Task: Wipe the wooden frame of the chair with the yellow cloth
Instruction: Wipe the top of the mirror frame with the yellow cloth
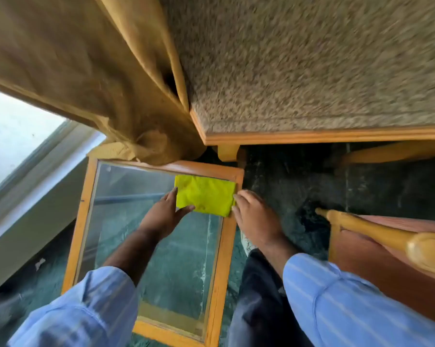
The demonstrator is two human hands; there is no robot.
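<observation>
A folded yellow cloth lies flat on the far right corner of a small glass-topped table with a wooden frame. My left hand touches the cloth's left edge, thumb pressed on its near left corner. My right hand rests at the cloth's right edge, fingers bent over the table's right rail. A wooden chair armrest with a rounded end juts in at the right, beside a reddish seat panel. Neither hand touches the chair.
An upholstered speckled seat with a wooden edge fills the top right, on wooden legs. A mustard curtain hangs at the left and drapes onto the table's far rim. A window is left; the floor is dark.
</observation>
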